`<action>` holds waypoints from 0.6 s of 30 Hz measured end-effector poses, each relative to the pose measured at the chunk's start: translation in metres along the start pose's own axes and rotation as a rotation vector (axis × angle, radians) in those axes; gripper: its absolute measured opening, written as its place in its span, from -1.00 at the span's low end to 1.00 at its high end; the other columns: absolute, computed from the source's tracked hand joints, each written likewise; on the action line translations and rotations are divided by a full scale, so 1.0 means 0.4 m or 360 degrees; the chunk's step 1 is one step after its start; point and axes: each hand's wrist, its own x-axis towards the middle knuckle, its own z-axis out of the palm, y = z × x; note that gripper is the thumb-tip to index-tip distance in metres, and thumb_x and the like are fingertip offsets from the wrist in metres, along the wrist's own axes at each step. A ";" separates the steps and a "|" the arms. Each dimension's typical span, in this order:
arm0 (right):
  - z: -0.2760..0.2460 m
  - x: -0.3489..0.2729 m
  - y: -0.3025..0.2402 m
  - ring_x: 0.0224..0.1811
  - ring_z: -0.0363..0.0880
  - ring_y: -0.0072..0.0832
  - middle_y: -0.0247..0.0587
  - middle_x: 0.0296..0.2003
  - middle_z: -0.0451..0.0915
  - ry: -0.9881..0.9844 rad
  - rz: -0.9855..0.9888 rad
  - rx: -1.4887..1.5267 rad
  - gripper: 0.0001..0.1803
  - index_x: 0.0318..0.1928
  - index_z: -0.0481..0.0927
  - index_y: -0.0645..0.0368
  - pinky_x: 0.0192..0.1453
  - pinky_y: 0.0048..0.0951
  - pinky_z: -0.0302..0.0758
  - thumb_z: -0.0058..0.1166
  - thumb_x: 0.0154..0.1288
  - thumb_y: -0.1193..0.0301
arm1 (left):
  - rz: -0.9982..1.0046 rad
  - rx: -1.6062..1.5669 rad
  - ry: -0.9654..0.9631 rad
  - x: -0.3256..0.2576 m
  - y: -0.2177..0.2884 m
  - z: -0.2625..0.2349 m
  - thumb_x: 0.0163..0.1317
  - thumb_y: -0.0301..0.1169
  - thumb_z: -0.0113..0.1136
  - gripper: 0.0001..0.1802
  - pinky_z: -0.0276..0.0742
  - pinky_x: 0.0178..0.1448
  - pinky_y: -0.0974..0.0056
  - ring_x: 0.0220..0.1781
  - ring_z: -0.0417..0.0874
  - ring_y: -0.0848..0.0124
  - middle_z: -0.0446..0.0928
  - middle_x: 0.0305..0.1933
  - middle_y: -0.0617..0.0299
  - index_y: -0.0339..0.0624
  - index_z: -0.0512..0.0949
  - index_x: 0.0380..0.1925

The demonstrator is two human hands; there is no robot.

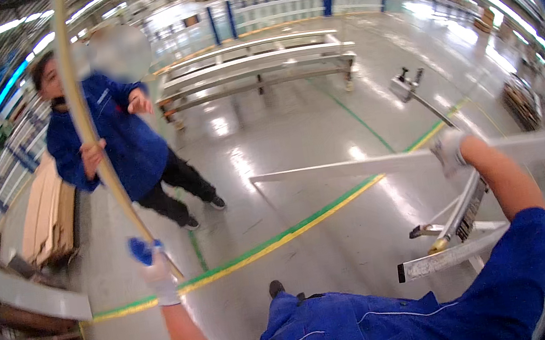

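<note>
Factory floor, seen from above by a person in blue overalls. Left hand (155,271), in a white glove with blue fingertips, closed around the lower end of a long pale curved strip (83,119); the strip rises from that hand up and to the left, past the top of the picture. Right hand (449,149), in a white glove, arm stretched forward, fingers wrapped over the edge of a long flat metal bar (341,169) that lies level across the right half of the view. Beneath the right arm: a metal stand (461,214) with slanted legs and a flat crosspiece. Co-worker (125,148) in a blue jacket and dark trousers, standing at left, one hand (92,156) gripping the same curved strip higher up, the other hand (140,103) raised near the chest. Glossy grey floor (295,132) with a green and yellow line (281,237) running across it. Long metal rack (252,66) in the background. Stack of pale boards (47,213) at the left edge.
</note>
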 end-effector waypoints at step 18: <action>-0.934 0.261 -0.242 -0.11 0.76 -0.33 -0.30 -0.25 0.77 0.0970 0.0333 -0.1086 -0.82 -0.11 0.75 -0.13 0.13 -0.25 0.58 0.17 0.32 0.27 | 0.0495 -0.0543 -0.1019 0.802 0.336 0.322 0.26 -0.36 0.37 -0.22 0.50 0.30 0.22 0.26 0.53 0.28 0.46 0.31 0.10 -0.26 0.26 0.43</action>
